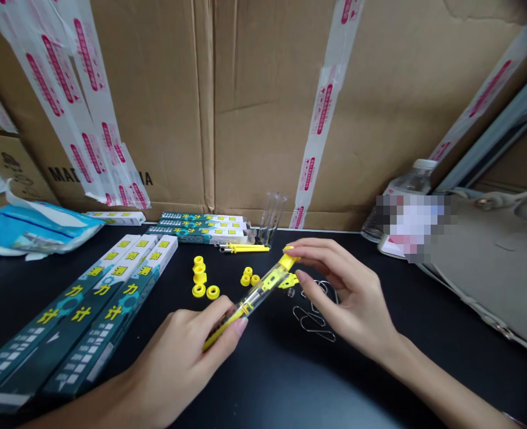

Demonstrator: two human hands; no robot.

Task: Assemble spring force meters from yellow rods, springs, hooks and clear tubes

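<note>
If the right hand [346,283] pressed sideways rather than along the line of the clear tube [255,298], the yellow cap [287,260] could tilt or pop off, since only the fingertips meet it. A loose grip at the lower end could let the tube twist or slide through the left hand [189,345]. Small parts lie close by too: the flat yellow piece [289,281], the little spring [291,292] and the wire hooks [318,333] are near the right thumb, so a careless dip of that wrist could scatter them across the black table [263,381]. Whether the cap sits fully home is hard to tell, as fingers cover part of it

The tube is over the middle of the table, slanting up from the left hand toward the right. The left hand is closed around its lower part, thumb along the near side and fingers curled over the far side, the forearm coming in low from the left. The right hand reaches in from the right, palm facing left, its forefinger bent onto the cap while the thumb stands apart, leaving that hand partly open
</note>
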